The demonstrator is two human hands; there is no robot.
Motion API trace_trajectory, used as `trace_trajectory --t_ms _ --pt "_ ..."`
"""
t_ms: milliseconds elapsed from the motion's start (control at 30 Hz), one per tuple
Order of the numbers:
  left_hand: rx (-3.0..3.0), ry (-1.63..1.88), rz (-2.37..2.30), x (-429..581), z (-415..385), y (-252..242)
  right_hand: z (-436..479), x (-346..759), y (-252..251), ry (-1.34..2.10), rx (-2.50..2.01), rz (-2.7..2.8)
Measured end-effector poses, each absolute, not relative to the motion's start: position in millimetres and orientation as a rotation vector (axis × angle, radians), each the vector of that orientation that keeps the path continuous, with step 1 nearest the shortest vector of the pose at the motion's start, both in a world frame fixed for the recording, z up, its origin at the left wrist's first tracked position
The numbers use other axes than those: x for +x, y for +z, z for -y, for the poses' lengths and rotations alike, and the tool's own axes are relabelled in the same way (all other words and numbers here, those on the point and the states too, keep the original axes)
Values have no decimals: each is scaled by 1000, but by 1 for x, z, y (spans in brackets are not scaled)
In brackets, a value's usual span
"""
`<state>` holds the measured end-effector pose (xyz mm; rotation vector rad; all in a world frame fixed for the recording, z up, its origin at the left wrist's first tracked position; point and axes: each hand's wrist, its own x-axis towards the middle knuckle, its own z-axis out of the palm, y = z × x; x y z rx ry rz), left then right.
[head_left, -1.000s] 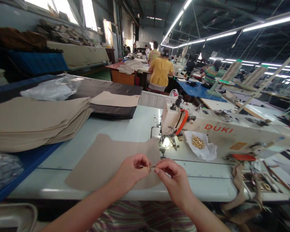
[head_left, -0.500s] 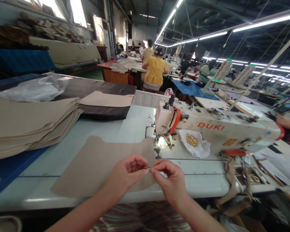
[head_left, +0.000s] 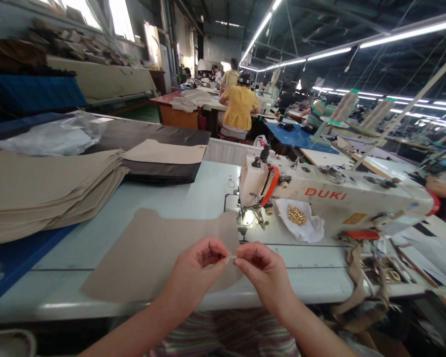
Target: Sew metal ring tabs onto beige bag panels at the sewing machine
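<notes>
My left hand (head_left: 204, 265) and my right hand (head_left: 263, 270) meet fingertip to fingertip near the table's front edge. Between them they pinch a small, thin, pale piece (head_left: 231, 257), too small to make out clearly. Under and behind my hands a flat taupe panel (head_left: 148, 253) lies on the pale sewing table (head_left: 305, 292). Just beyond my right hand stands the white sewing machine (head_left: 327, 193), its needle area lit. On its bed, a white cloth (head_left: 312, 230) holds a pile of small gold rings (head_left: 296, 215).
Stacked taupe panels (head_left: 44, 193) lie at the left. Behind them are a clear plastic bag (head_left: 55, 136) and a dark folded sheet (head_left: 159, 173). Fabric strips (head_left: 355, 282) hang by a parts tray at the right. A person in yellow (head_left: 240, 106) sits farther back.
Both hands still pinch the small piece, with slight finger shifts; my right fingertips have moved a little to the right. The view has shifted slightly.
</notes>
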<state>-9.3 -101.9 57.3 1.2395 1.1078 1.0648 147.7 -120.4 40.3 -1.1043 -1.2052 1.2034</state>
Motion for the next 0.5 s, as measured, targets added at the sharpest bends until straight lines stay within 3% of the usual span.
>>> trace_trajectory --t_ms 367,500 --pt "1310 1050 -1149 -7 99 49 118 153 55 845 -1313 1643" --pt "1374 889 -1056 -12 83 51 113 155 55 790 -1318 1701"
